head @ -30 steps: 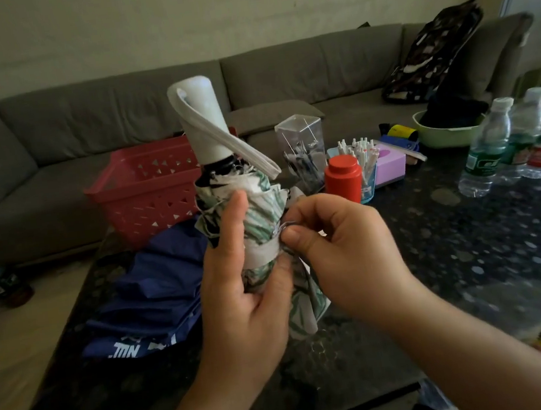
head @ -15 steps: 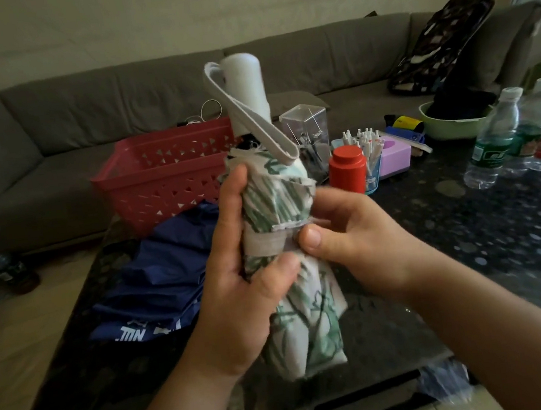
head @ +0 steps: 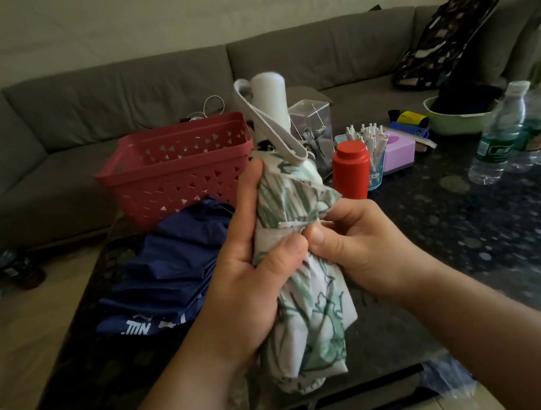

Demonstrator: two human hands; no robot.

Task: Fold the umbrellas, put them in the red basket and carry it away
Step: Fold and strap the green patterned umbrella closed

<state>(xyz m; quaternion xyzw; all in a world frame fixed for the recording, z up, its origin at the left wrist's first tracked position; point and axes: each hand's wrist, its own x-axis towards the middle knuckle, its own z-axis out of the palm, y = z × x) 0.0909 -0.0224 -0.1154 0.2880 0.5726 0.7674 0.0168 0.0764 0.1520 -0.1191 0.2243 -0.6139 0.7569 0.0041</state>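
Observation:
A folded white umbrella with a green leaf print [head: 312,308] stands upright in front of me, its white handle and wrist loop at the top. My left hand [head: 254,275] grips its rolled canopy around the middle. My right hand [head: 352,246] pinches the closing strap at the umbrella's waist, thumb against my left thumb. A dark blue umbrella [head: 168,272] lies loosely bunched on the dark table to the left. The red basket [head: 176,168] stands behind it, at the table's far left; nothing shows inside it.
On the speckled dark table [head: 472,248] stand a red canister [head: 350,169], a cup of pens, a clear box, a pink box, a green bowl [head: 456,119] and three water bottles [head: 522,129]. A grey sofa runs behind. A bottle sits on the floor at the left.
The leaf-print umbrella has swung more upright and shifted right. My right hand went from fingering the strap to pinching it tight against the canopy.

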